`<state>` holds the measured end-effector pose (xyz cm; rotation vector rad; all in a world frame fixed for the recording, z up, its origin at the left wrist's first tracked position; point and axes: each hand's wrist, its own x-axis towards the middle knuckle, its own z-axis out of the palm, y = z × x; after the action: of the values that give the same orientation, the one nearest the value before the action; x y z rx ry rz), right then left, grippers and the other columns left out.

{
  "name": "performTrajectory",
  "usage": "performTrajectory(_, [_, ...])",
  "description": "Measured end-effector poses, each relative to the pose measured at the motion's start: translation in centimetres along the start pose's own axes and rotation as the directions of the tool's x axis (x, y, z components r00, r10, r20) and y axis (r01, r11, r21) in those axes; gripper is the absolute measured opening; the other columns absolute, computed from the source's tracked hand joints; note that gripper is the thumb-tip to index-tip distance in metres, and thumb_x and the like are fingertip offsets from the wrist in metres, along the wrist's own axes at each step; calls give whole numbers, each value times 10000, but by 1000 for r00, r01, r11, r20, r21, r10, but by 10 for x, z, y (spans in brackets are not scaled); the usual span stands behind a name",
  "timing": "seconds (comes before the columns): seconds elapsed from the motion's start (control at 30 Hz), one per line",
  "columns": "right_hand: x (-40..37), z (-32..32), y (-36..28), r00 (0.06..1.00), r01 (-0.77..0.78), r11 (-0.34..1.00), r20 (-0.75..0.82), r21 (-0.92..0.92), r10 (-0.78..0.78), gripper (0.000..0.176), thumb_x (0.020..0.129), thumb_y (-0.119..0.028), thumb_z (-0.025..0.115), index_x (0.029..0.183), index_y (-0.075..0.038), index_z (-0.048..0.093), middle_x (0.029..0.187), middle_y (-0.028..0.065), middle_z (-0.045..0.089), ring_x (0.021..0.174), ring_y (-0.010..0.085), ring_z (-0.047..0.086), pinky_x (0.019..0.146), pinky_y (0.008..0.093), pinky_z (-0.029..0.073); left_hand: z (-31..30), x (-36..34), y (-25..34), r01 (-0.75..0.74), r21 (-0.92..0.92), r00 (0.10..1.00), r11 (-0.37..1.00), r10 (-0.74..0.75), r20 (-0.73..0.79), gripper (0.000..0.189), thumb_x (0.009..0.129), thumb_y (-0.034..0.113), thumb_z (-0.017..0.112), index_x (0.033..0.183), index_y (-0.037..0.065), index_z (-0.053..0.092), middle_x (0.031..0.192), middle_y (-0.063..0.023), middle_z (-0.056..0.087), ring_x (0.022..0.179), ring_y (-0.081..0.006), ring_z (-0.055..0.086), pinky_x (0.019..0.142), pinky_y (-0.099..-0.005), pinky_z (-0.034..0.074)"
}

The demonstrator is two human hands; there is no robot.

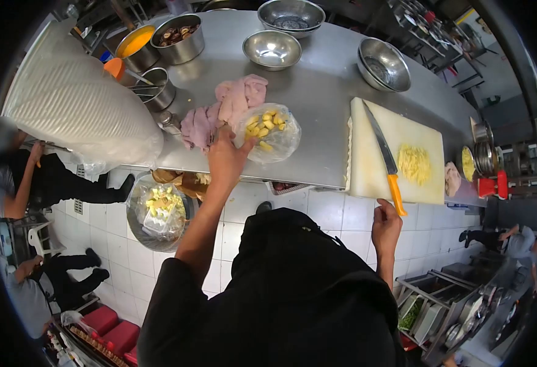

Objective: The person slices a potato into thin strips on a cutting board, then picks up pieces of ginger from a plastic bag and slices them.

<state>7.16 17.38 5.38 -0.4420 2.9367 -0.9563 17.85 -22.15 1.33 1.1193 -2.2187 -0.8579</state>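
My left hand (227,160) reaches over the table's front edge, its fingers apart at the near side of a clear plastic bag (290,144). Peeled yellow chunks (262,125) lie in the bag. Pink cloths (238,98) are bunched just beyond that hand. On the right, my right hand (386,229) hangs with loosely bent fingers below the yellow handle of a kitchen knife (386,147), holding nothing. The knife lies across a white cutting board (369,174), its handle over the front edge. Beside the blade is a pile of finely cut yellow pieces (414,164).
Metal bowls (272,50) and pots (180,46) stand along the back of the steel table (317,110). A tall stack in plastic wrap (79,104) occupies the left. Below, a lined bin (158,214) holds scraps. Other people (66,174) are at the left and far right.
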Motion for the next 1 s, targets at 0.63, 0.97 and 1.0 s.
performTrajectory(0.63, [37, -31, 93, 992, 127, 964, -15, 234, -127, 245, 932, 12, 674, 1174, 18, 711, 942, 187, 735, 775, 247, 701, 701, 331, 557, 29, -44, -5, 2, -90, 971, 996, -24, -238, 502, 832, 154, 817, 1290, 51, 638, 985, -123, 684, 842, -254, 653, 768, -388, 547])
performTrajectory(0.97, [56, -65, 81, 986, 166, 972, -35, 166, -162, 233, 946, 2, 661, 1174, 17, 709, 888, 148, 709, 743, 219, 670, 698, 334, 553, 29, 14, 34, -165, -149, 986, 975, 169, 13, 155, 896, 66, 746, 1026, -18, 758, 852, -90, 769, 755, -142, 711, 712, -286, 555])
performTrajectory(1.0, [56, -66, 80, 985, 175, 970, -38, 170, -171, 233, 953, -8, 659, 1180, 19, 707, 874, 140, 708, 743, 197, 665, 701, 325, 546, 32, 14, 28, -145, -116, 988, 983, 149, 27, 154, 894, 57, 741, 1028, -19, 757, 855, -88, 770, 768, -134, 712, 717, -284, 554])
